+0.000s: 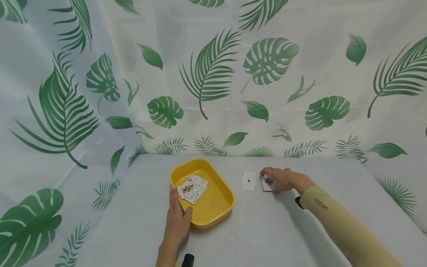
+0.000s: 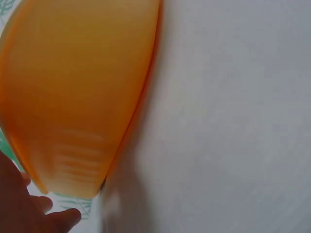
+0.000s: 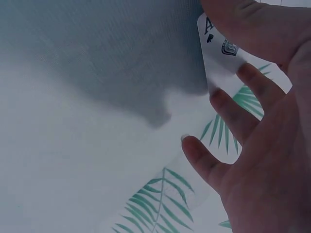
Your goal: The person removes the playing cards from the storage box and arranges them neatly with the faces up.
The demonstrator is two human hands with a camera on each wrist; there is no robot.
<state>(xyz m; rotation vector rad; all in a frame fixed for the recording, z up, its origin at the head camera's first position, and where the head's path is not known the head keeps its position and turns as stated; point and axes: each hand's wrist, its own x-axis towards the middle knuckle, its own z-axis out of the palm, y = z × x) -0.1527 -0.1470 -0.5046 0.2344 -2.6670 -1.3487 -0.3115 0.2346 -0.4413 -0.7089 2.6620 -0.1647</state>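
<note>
While the left hand (image 1: 177, 222) sits at the near-left corner of the yellow tray (image 1: 218, 207), thumb hooked over the rim and fingers lying fairly straight along the outside, the right hand (image 1: 280, 179) is out on the other side of the counter (image 1: 267, 230) working a playing card. That card (image 1: 268, 182) is an ace of spades going by the right wrist view (image 3: 218, 53), where the thumb sits on its face and the fingers are spread loosely under and around it. So it looks pinched or pressed at one edge rather than fully gripped; I can't tell if it's lifted off the surface yet.

The key bit of geometry: the tray lies to the left of that card, with the ace of diamonds (image 1: 249, 181) lying flat on the counter between them, just beside the right hand and apart from the tray. The tray's long axis runs away from the person, slightly angled, and a small pile of face-up cards (image 1: 192, 188) sits in its far-left part. The right hand is clearly the nearer one to both loose cards; the left one is on the tray only.

The left wrist view is mostly blurry orange tray wall (image 2: 82, 92), so nothing extra there.
</note>
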